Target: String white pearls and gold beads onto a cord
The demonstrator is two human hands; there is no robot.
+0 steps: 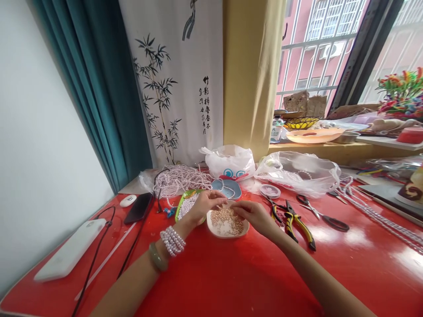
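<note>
Over a white dish (228, 233) of small gold beads (228, 220), both hands are held close together. My left hand (204, 207), with a pearl-bead bracelet (172, 241) and a green bangle (157, 257) on its wrist, is closed in a pinch above the dish's left rim. Facing it, my right hand (254, 215) pinches at the dish's right side. Whatever lies between the fingertips is too small to make out. Partly behind my left hand stands a green tray (180, 207) with pale pearl beads (187, 204).
Pearl strands (185, 178) and a blue bowl (235, 187) lie behind. To the right are a spool (270, 191), yellow-black pliers (297, 222), scissors (325, 215) and long bead strands (373, 211). Phone (139, 208), white power bank (71, 253) and cables are at left.
</note>
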